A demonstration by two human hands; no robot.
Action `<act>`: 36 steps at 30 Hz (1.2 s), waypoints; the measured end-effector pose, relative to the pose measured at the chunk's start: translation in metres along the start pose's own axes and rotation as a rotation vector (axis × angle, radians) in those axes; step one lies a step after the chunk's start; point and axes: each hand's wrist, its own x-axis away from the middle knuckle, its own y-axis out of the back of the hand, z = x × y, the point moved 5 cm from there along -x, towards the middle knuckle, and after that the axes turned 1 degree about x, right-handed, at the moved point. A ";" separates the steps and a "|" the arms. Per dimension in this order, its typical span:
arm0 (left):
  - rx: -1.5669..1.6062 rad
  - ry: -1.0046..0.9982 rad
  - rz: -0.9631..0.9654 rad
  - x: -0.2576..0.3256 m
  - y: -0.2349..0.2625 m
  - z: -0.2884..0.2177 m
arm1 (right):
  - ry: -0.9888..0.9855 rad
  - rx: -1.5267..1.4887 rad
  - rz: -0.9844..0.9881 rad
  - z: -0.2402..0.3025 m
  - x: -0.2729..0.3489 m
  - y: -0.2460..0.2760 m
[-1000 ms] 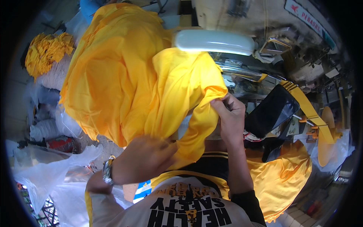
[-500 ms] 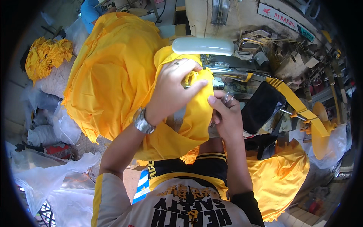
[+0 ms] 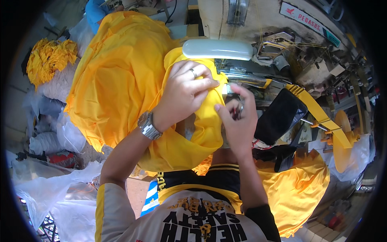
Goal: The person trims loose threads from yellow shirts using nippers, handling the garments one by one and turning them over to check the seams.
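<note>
A loop of yellow fabric (image 3: 209, 129) lies over the sewing machine's work area, below the needle end of the sewing machine (image 3: 238, 74). My left hand (image 3: 187, 86) is closed on the fabric's upper edge, thumb and forefinger pinched together close to the needle area. To its right, my right hand (image 3: 242, 121) keeps what looks like a pair of small scissors (image 3: 240, 107) in its curled fingers, mostly hidden by them. Its thumb touches or nearly touches the fabric's right edge, while the forefinger stretches up toward the machine, slightly blurred.
A large yellow fabric heap (image 3: 117, 80) rises on the left. A white lamp tube (image 3: 217, 49) spans above my hands. A black phone (image 3: 281, 115) and a yellow tape guide with a reel (image 3: 342, 139) stand right. More yellow cloth (image 3: 298, 189) hangs lower right; plastic bags (image 3: 52, 193) lie lower left.
My left fingers have closed into a pinch on the fabric edge, covering the gathered spot that showed before. My right forefinger has lifted and extended upward, away from the thumb.
</note>
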 end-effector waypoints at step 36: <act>-0.119 0.142 0.161 -0.013 -0.006 0.025 | -0.330 -0.033 0.137 -0.029 0.010 0.002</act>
